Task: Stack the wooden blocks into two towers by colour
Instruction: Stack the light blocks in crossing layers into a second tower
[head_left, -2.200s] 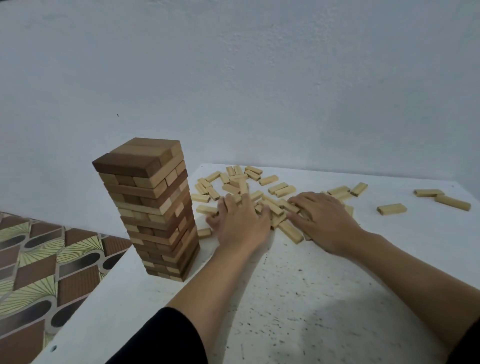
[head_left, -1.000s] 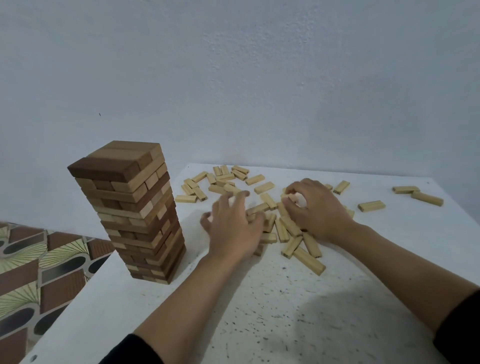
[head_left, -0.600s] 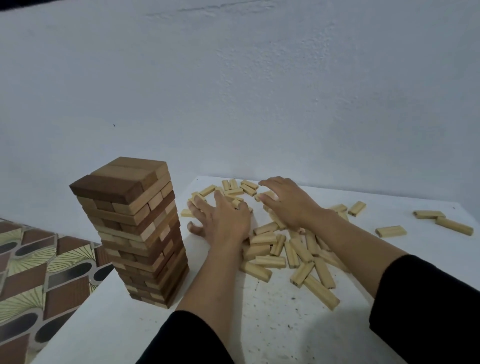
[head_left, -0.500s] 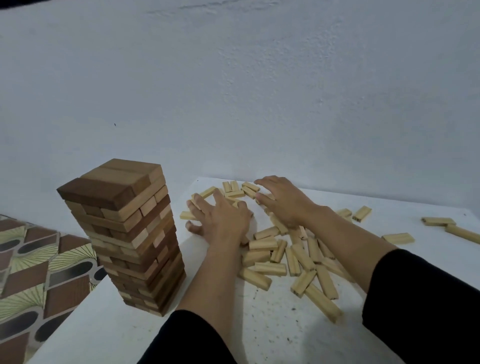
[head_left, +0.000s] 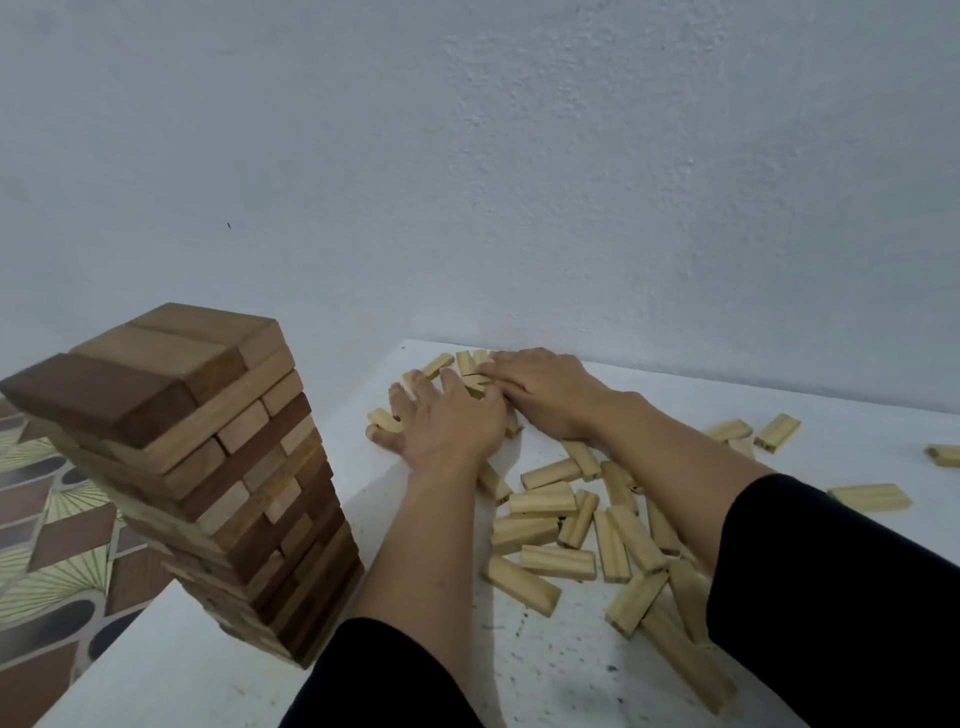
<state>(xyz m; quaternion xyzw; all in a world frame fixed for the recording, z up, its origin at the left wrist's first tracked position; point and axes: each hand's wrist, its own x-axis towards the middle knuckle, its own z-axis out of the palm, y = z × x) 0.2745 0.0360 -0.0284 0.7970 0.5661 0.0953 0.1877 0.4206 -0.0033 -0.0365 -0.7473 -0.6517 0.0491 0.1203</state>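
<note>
1. At the left edge of the white speckled table (head_left: 545, 670) stands a tall tower (head_left: 208, 467) of mixed dark and pale wooden blocks, its layers a little askew.
2. To its right, loose pale blocks (head_left: 543, 503) lie flat on the table. Most are heaped near the middle, and a few lie well apart toward the right edge.
3. The left hand (head_left: 452, 421) lies palm down on blocks at the far corner. Its grip is apart, with fingers spread and fairly straight, clamped on nothing.
4. The right hand (head_left: 545, 392) rests just beside it, near the wall (head_left: 519, 182). Its fingers stretch flat over more blocks, so its grip is likewise apart.
5. Black sleeves (head_left: 831, 597) cover both arms near the camera, and a patterned floor (head_left: 52, 545) shows beyond the table's left edge.
</note>
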